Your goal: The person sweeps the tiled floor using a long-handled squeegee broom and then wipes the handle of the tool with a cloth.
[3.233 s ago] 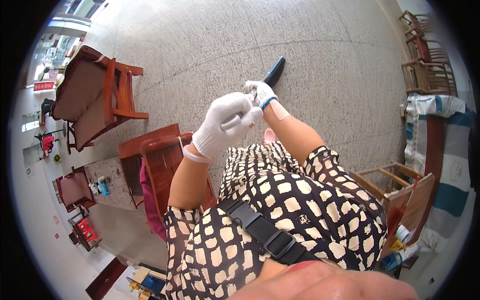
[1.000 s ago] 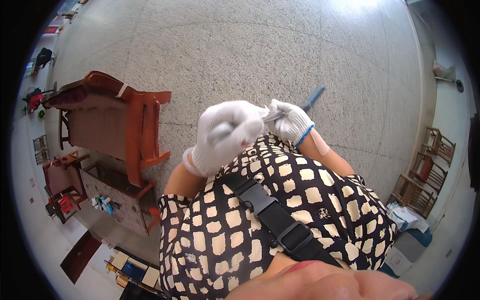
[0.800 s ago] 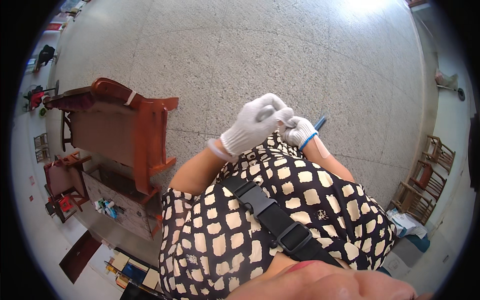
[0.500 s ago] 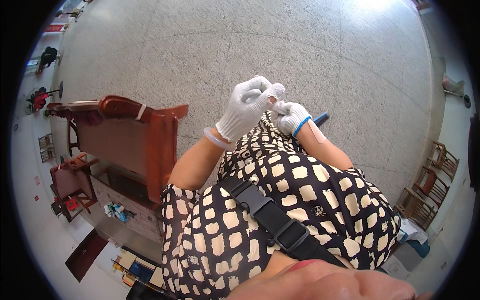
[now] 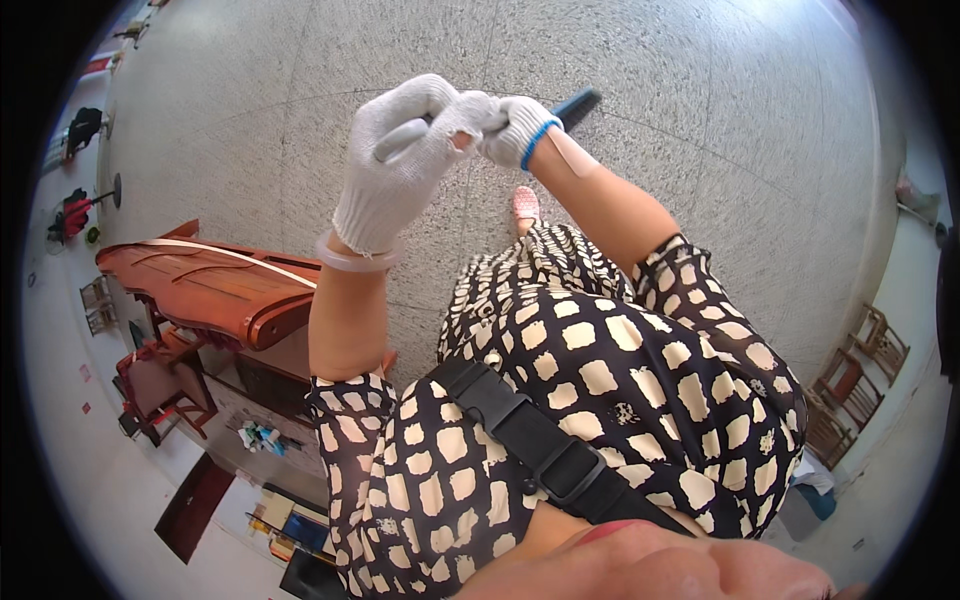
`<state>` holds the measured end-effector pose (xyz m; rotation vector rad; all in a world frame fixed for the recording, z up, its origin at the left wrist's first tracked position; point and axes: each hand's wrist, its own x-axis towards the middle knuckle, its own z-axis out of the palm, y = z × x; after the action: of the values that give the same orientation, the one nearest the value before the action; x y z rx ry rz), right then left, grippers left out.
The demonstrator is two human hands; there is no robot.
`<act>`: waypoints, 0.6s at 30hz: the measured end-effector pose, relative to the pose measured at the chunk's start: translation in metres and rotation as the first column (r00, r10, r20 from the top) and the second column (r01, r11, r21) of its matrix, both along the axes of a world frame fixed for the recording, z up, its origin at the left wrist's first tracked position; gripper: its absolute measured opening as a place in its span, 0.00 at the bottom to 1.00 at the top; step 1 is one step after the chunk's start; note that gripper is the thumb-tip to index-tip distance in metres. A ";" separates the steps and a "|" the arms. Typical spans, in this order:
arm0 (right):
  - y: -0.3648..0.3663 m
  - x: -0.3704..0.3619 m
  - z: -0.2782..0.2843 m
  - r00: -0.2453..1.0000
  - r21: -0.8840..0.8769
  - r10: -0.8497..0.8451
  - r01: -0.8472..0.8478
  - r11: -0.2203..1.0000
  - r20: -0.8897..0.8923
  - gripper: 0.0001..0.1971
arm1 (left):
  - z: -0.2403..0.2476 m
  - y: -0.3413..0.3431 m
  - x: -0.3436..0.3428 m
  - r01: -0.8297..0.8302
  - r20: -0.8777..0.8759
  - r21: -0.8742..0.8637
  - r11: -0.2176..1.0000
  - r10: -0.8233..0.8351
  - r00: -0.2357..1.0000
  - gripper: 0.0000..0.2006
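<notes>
Both of my hands wear white knitted gloves and meet in front of me, fingertips touching. My left hand [image 5: 405, 150] is curled with thumb and fingers pinched together; skin shows through a hole in its glove. Whatever its fingers pinch, if anything, is hidden. My right hand [image 5: 515, 130], with a blue glove cuff, is closed close against it. A dark blue-grey bar [image 5: 577, 106] sticks out behind the right wrist, seemingly held in that hand; its other end is hidden. A pale bangle [image 5: 358, 258] circles my left wrist.
A reddish-brown wooden chair or bench [image 5: 210, 285] stands close on my left, a low table [image 5: 285, 425] behind it. Wooden chairs [image 5: 850, 375] line the right wall. My foot in a pink shoe [image 5: 526, 203] is on the speckled floor [image 5: 650, 60].
My hands have moved up and left in view, still together, and the bar has moved with the right one. A pink shoe has come into view. The wooden seat now appears from another angle.
</notes>
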<state>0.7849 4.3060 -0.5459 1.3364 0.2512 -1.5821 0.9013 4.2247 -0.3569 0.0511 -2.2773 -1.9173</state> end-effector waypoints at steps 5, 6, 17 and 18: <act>-0.076 -0.051 0.007 1.000 0.021 0.003 -0.002 1.000 -0.025 0.02 | -0.004 -0.064 -0.037 -0.102 0.047 -0.009 0.995 0.103 0.994 0.12; -0.088 -0.059 0.006 0.997 -0.009 0.012 -0.012 1.000 -0.074 0.02 | -0.004 -0.076 -0.045 -0.099 0.062 -0.001 0.995 0.099 0.993 0.13; -0.160 -0.062 0.053 0.963 0.042 0.082 -0.073 0.996 -0.257 0.07 | 0.017 -0.210 -0.087 0.270 -0.302 0.178 0.946 -0.209 0.930 0.06; -0.170 -0.060 0.049 0.974 0.006 0.100 -0.101 0.995 -0.203 0.07 | 0.033 -0.227 -0.084 0.252 -0.308 0.151 0.956 -0.197 0.931 0.05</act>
<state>0.7247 4.1356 -0.4970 1.1408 0.4345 -1.6330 0.8170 3.9980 -0.3236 -0.4595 -1.9756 -2.0837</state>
